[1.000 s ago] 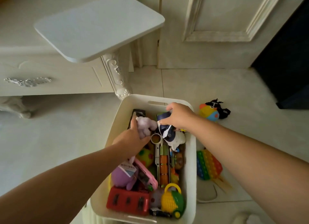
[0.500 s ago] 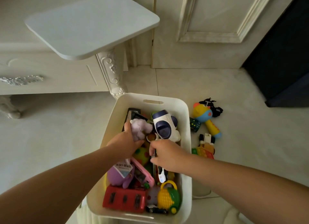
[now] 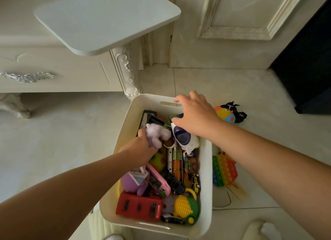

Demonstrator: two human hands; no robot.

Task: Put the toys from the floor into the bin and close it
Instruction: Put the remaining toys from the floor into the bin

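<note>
Gripping a lilac plush toy [image 3: 158,134] with the left hand [image 3: 141,148], fingers curled round it, low inside the far left part of the white bin [image 3: 206,170], as seen from the head view. Holding the right hand [image 3: 196,114] above the bin's far end, fingers loosely spread and clasping nothing, thumb just at the tip of a white-and-blue toy [image 3: 185,138] lying in the bin. Packed in the near end: a red bus [image 3: 138,206], a yellow corn toy [image 3: 184,206], a pink phone toy [image 3: 158,181]. Lying on the floor right of the bin: a rainbow pop-it [image 3: 223,170] just beside its wall, and a yellow bird toy [image 3: 224,114] near the far corner.
</note>
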